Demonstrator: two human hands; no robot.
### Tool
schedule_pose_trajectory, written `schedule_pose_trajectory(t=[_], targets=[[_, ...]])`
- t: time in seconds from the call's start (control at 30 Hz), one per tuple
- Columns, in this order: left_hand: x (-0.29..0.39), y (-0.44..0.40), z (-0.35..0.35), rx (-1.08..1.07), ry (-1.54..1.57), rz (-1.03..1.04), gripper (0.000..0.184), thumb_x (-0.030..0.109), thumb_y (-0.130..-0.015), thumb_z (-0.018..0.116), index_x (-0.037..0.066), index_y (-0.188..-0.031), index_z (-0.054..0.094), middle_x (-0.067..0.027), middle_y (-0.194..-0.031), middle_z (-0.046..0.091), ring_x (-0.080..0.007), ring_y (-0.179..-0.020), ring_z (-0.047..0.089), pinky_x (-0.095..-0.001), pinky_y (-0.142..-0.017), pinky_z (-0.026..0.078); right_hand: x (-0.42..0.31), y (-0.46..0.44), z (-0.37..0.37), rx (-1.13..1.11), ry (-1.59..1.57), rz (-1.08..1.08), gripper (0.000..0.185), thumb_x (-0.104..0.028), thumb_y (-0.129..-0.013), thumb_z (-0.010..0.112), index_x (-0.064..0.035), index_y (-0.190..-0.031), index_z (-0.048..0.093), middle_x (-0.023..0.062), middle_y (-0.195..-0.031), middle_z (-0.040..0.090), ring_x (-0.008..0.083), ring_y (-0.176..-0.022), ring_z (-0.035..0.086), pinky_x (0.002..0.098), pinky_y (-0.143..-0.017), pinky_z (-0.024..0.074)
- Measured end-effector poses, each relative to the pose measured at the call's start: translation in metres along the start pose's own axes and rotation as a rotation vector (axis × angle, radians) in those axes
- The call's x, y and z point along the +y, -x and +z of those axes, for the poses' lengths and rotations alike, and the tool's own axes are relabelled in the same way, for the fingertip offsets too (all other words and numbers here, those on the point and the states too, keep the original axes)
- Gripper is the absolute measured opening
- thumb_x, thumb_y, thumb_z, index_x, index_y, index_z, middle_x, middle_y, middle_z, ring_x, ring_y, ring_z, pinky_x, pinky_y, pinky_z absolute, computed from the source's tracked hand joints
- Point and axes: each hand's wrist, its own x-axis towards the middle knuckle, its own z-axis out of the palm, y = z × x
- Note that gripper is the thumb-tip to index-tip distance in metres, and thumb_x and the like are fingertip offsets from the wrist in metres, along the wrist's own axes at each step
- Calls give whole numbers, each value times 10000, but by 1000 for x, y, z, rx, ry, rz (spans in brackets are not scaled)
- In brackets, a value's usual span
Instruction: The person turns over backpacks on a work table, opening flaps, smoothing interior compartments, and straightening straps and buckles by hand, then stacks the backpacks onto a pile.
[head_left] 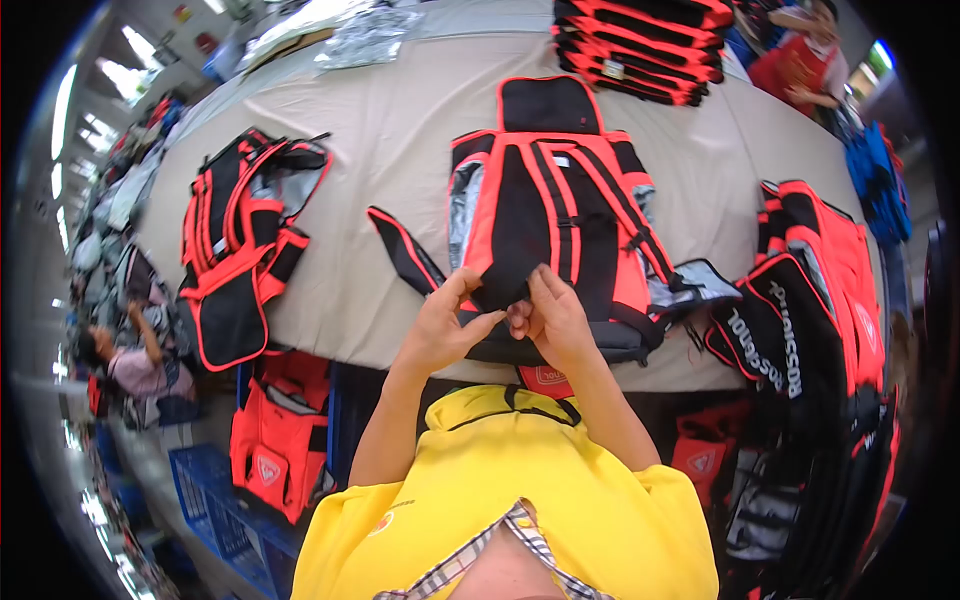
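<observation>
A black and neon-red backpack point(510, 190) lies on the cloth-covered table in front of me, its shoulder straps facing up and its top flap spread away from me. At its near end I hold a black fabric flap point(508, 284) between both hands. My left hand point(450, 318) grips the flap's left edge with thumb and fingers. My right hand point(552, 315) pinches its right edge, fingertips pressed together. Any small thing within the fingertips is hidden. A black side wing with red trim point(405, 248) sticks out to the left of the backpack.
Another backpack point(245, 235) lies at the left, and more hang over the right edge point(820, 280). A stack of backpacks point(645, 50) stands at the back. Blue crates point(215, 500) are below left. Co-workers point(800, 70) point(140, 365) are at both sides.
</observation>
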Motion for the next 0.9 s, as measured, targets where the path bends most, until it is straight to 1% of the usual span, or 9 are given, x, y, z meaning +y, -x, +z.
schedule_pose_trajectory(t=[0.07, 0.23, 0.3, 0.37, 0.47, 0.63, 0.77, 0.8, 0.9], targets=[[7, -2, -8, -114, -266, -63, 483, 65, -845, 806, -5, -1262, 573, -104, -1054, 678, -187, -1044, 654, -323, -947, 504, -13, 8, 23, 47, 206, -54, 331, -168, -983, 705, -28, -1263, 599, 46, -892, 646, 88, -718, 619, 249, -571, 484], [-18, 0, -16, 62, -121, -4, 321, 143, -908, 761, -12, -1144, 609, -107, -990, 694, -193, -970, 667, -334, -885, 519, 2, 10, 41, 182, 586, -25, 287, -114, -941, 744, -21, -1184, 621, 3, -851, 628, 67, -653, 579, 228, -547, 468], [-43, -7, -35, 214, 245, -236, 199, 142, -973, 695, -6, -1083, 619, -104, -1027, 706, -193, -991, 672, -328, -920, 512, 10, 13, 42, 232, 620, -11, 296, -93, -931, 754, -23, -1187, 623, 1, -852, 630, 55, -644, 570, 218, -550, 468], [-51, -16, -58, 142, 938, -124, 138, 133, -1051, 561, 3, -1063, 604, -142, -1038, 703, -247, -1032, 681, -358, -1004, 509, 18, 23, 42, 317, 480, -51, 296, -70, -922, 760, -36, -1184, 629, -10, -827, 623, 42, -640, 559, 210, -547, 458], [-54, -17, -85, 43, 1034, -207, 216, 162, -1057, 549, 6, -1206, 542, -174, -1075, 697, -278, -1074, 677, -386, -1007, 519, 29, 36, 40, 397, 639, -48, 306, -39, -909, 764, -42, -1185, 632, -41, -828, 597, 15, -649, 525, 184, -580, 431], [-39, -13, -69, -275, 234, -378, 642, 142, -967, 699, 3, -1480, 340, -188, -1151, 686, -275, -1112, 673, -370, -974, 535, 40, 45, 53, 387, 884, -75, 355, -30, -878, 790, -46, -1181, 606, -63, -855, 573, 1, -690, 511, 179, -607, 410], [-38, -21, -56, -179, 855, -480, 637, 90, -986, 644, 23, -1536, 328, -86, -903, 701, -247, -865, 695, -385, -935, 544, 43, 38, 50, 369, 836, 14, 380, -1, -869, 776, -51, -1176, 559, -40, -838, 580, 23, -693, 547, 188, -605, 429], [-30, -25, -52, 34, 1086, -355, 518, 213, -1035, 592, 26, -1485, 418, -15, -633, 584, -181, -629, 619, -360, -806, 539, 42, 36, 47, 424, 756, 10, 351, -33, -883, 776, -41, -1158, 559, -27, -811, 574, 35, -641, 535, 214, -573, 432], [-71, -34, -89, 127, 1585, -81, 458, 359, -1079, 479, 20, -1383, 529, 15, -516, 425, -123, -469, 447, -319, -666, 467, 25, 34, 38, 487, 685, -80, 329, 3, -881, 749, -41, -1156, 572, -4, -788, 588, 65, -615, 552, 226, -559, 443]])
